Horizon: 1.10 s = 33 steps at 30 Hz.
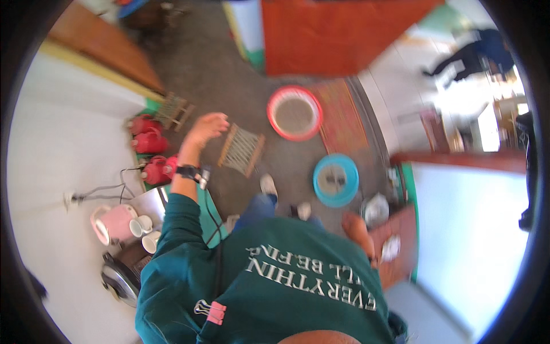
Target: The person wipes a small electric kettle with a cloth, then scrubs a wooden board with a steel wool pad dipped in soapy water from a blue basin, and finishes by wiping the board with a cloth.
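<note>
My left hand (209, 127) is raised in front on the left, its fingers apart and loosely bent, holding nothing. A wristwatch-like black band (187, 172) sits on that arm. Below and beside the hand stands a low folding stool (242, 149) with a woven seat. My right hand (355, 227) hangs low at my right side, blurred, its fingers not clear. Close by it is a container lined with a clear plastic bag (375, 210). Ahead on the floor are a red-rimmed basin (319, 115) holding murky water and a blue basin (337, 200) with cloudy water and dark things inside.
Red thermos flasks (150, 142) line the left wall beside another folding stool (174, 109). A pink kettle (118, 223), white mugs (141, 225) and an electric cooker (122, 281) stand at left. A patterned mat (341, 116) lies ahead. A person (477, 56) is at far right.
</note>
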Motion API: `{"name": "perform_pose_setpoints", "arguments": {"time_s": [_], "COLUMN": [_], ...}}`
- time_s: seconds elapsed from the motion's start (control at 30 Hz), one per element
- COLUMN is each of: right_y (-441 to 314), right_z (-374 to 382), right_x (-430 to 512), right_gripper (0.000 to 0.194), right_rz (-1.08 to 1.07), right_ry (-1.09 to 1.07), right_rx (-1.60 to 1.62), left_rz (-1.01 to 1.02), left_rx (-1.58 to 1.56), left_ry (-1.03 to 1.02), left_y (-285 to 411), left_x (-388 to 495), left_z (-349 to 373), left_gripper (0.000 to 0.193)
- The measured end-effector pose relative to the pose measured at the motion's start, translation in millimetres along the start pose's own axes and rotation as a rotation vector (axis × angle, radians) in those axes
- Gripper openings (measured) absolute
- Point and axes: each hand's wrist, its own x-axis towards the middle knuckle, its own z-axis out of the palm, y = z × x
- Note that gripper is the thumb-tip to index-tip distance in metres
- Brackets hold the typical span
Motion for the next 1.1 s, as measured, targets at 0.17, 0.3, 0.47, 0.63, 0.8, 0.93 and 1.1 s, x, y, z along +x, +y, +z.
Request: {"name": "perform_pose_setpoints", "arguments": {"time_s": [0.17,0.3,0.47,0.63,0.8,0.93,1.1], "right_y": [-56.2,-78.0,-85.2,-61.0,-21.5,-0.6,15.4], "right_z": [-14.7,-22.6,-1.9,54.4,123.3,169.6,203.8], "right_x": [20.3,25.2,7.2,-29.4,-55.9,-84.1,-113.8], "right_gripper": [0.033,0.032,0.031,0.036,0.061,0.088,0.084], "right_rz": [0.39,0.478,0.507,0.621,0.824,0.951,1.091], "right_ry": [-0.227,-0.267,-0.275,-0.512,-0.565,-0.652,-0.498], "right_rx": [0.28,0.29,0.416,0.505,0.548,0.577,0.698], "left_rz": [-0.165,-0.381,-0.525,-0.456,-0.356,-0.064,-0.023], "left_rx": [0.241,0.377,0.492,0.573,0.913,1.453,1.511], "left_ry": [-0.049,-0.099,-0.197,-0.153,-0.177,-0.118,-0.123], "left_y": [-66.0,-125.6,-196.9,-260.5,-323.2,-379.0,-422.0], "left_x": [50.7,79.2,126.2,182.8,262.8,298.7,334.9], "left_z": [-7.2,8.3,23.8,40.1,58.0,81.8,98.0], "left_gripper": [0.044,0.046,0.049,0.052,0.066,0.086,0.09]}}
